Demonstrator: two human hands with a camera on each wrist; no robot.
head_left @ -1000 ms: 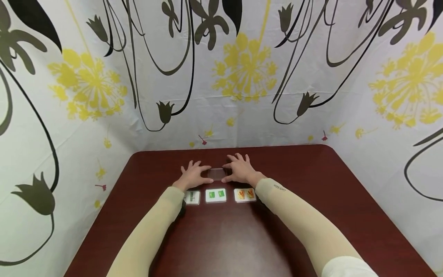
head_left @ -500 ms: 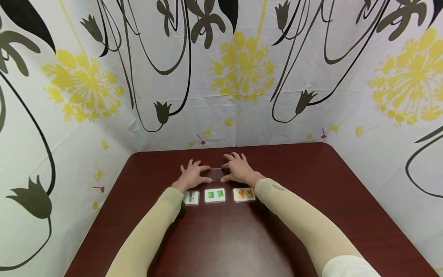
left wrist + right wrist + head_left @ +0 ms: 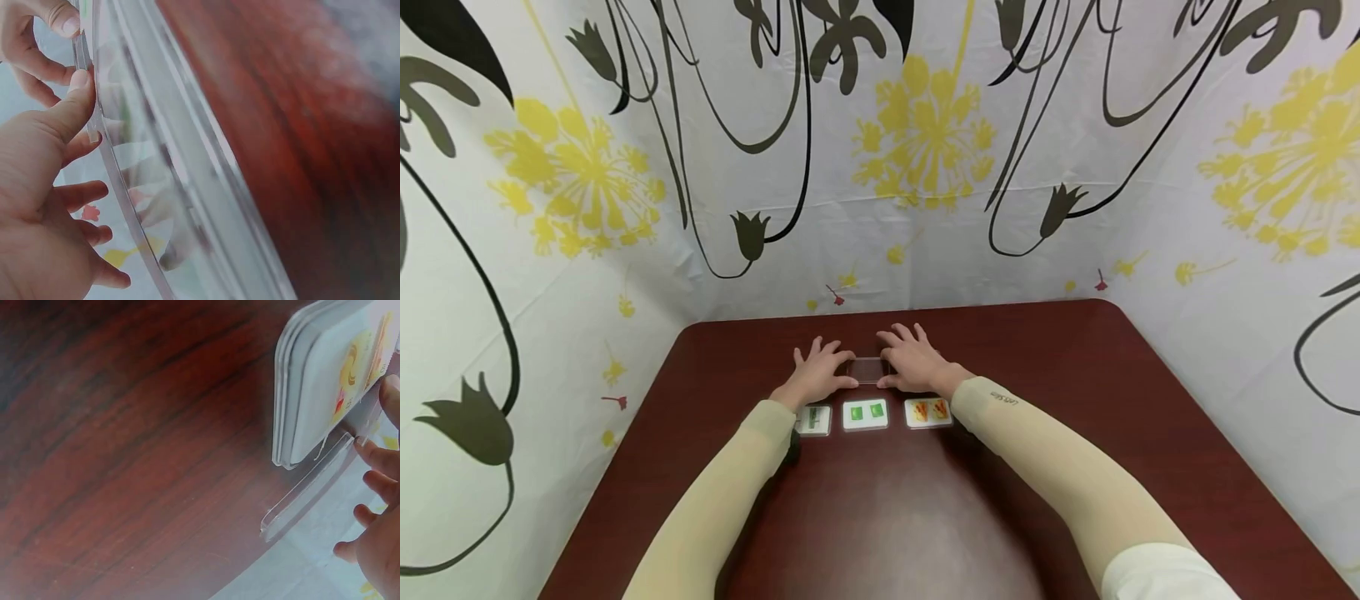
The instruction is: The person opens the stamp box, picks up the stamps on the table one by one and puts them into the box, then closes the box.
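My left hand [image 3: 816, 373] and right hand [image 3: 916, 363] face each other near the far side of the table. Between them lies a clear, rectangular plastic piece [image 3: 868, 369]. Thumb and forefinger of each hand hold one of its short ends; the other fingers spread away. The left wrist view shows my left hand [image 3: 47, 181] at the piece's edge [image 3: 83, 53], opposite the right fingers. In the right wrist view my right hand [image 3: 378, 531] is partly out of frame. Close in front sits a white stack with two green pictures [image 3: 865, 414].
A clear-edged stack with orange pictures [image 3: 928, 412] sits near my right wrist. Another white stack [image 3: 815, 421] is partly behind my left wrist. A second clear strip [image 3: 306, 494] lies behind the orange-picture stack. Flower-printed cloth [image 3: 820, 183] surrounds the dark red table [image 3: 880, 508].
The head view has shifted slightly. My right fingers have moved a little inward over the clear piece's end. Both hands stay at it, and the stacks keep their places.
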